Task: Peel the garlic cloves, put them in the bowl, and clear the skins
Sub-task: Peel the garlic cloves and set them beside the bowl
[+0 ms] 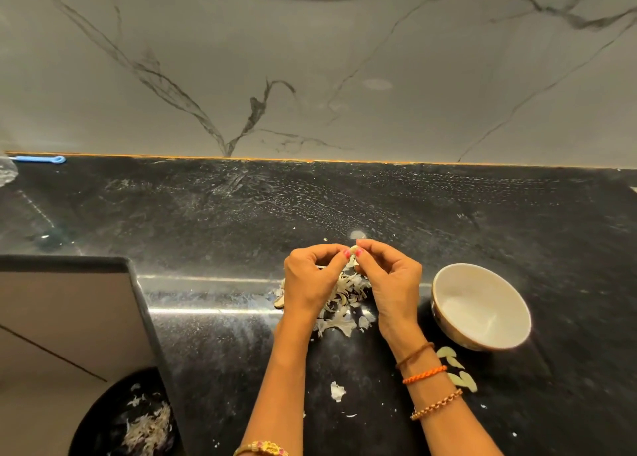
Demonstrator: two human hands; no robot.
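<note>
A small pale garlic clove [353, 250] is pinched between the fingertips of my left hand [310, 280] and my right hand [389, 283], held above the black counter. A strip of skin hangs from it. Directly beneath my hands lies a heap of papery garlic skins [344, 304]. The white bowl [448, 283] stands to the right of my right hand, tilted toward me, and looks empty inside. A few peeled cloves [458, 369] lie on the counter below the bowl, beside my right wrist.
A loose skin scrap [337, 391] lies between my forearms. The counter's left edge drops off near a dark round bin [103, 421] holding skins on the floor. A blue tool [39, 159] lies at the back left by the marble wall.
</note>
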